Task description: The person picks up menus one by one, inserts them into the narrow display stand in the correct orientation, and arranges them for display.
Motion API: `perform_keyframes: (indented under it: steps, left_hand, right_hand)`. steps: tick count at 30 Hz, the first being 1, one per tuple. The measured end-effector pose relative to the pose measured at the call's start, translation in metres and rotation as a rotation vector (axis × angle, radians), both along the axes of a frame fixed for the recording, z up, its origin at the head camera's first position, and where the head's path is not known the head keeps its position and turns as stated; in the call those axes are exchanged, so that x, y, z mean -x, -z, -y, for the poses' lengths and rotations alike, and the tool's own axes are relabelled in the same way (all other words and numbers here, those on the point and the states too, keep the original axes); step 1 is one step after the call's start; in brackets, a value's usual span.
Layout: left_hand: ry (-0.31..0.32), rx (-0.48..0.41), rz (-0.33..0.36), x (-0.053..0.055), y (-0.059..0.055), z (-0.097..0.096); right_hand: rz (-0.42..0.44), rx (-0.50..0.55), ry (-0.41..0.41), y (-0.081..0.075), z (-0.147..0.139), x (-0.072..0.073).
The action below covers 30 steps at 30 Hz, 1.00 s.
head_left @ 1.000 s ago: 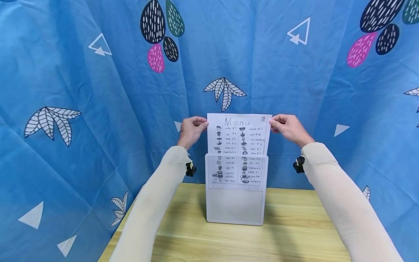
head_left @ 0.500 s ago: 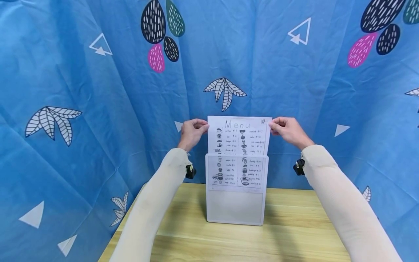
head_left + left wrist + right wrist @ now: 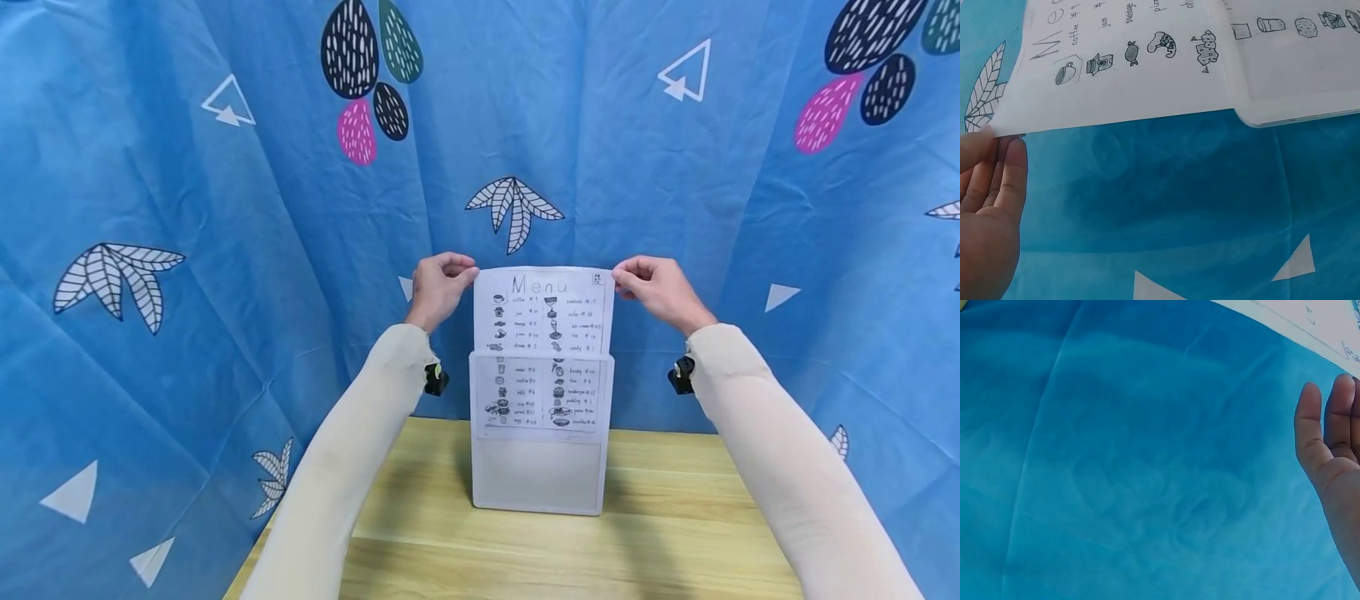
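A white paper menu (image 3: 542, 321) with handwritten words and small drawings stands upright, its lower half inside a clear-fronted sign holder (image 3: 537, 479). At the paper's top left corner, my left hand (image 3: 438, 287) pinches the sheet between thumb and fingers. My right hand (image 3: 660, 287) pinches the opposite top corner. In the left wrist view, the left hand (image 3: 994, 187) grips the corner beside the word at the top, and the holder's rounded edge (image 3: 1272, 120) crosses the sheet. The right wrist view shows only part of the right hand (image 3: 1335, 444); its thumb is out of frame.
The holder stands on a light wooden table (image 3: 675, 517). Behind and on both sides hangs a blue patterned curtain (image 3: 622, 167), close behind the holder. Small black cameras sit on both wrists.
The menu's lower edge has slid slightly down inside the holder. Both hands dipped, then rose to the top corners, and the sheet's top edge now bows a little.
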State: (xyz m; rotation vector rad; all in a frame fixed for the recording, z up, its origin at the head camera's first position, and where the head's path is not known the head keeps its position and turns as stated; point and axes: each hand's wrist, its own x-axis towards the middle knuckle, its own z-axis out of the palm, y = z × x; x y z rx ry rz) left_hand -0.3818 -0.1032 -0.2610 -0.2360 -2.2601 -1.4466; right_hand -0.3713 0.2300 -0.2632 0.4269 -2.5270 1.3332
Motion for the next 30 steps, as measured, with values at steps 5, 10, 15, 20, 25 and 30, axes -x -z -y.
perform_keyframes:
  steps: [5,10,15,20,25,30]
  left_hand:
    - [-0.007,0.003,0.02,-0.001,0.0,0.001]
    - [-0.008,0.002,0.023,-0.001,0.005,0.003]
    - [-0.004,0.0,0.011,0.002,0.008,0.002]
    - [-0.009,-0.004,0.001,0.003,0.01,0.001]
    - [-0.004,-0.008,-0.004,0.003,0.013,0.001]
    - [-0.002,-0.005,-0.014,0.003,0.015,0.0]
  right_hand:
    - [0.002,-0.022,0.007,0.003,-0.001,0.001]
    - [0.006,-0.036,0.005,0.007,-0.003,0.001]
    - [0.006,-0.041,-0.004,0.008,-0.004,0.002]
    - [-0.004,-0.047,-0.009,0.009,-0.005,0.002]
    - [0.001,-0.055,-0.01,0.01,-0.005,0.002]
    - [0.019,-0.055,-0.014,0.012,-0.006,0.003]
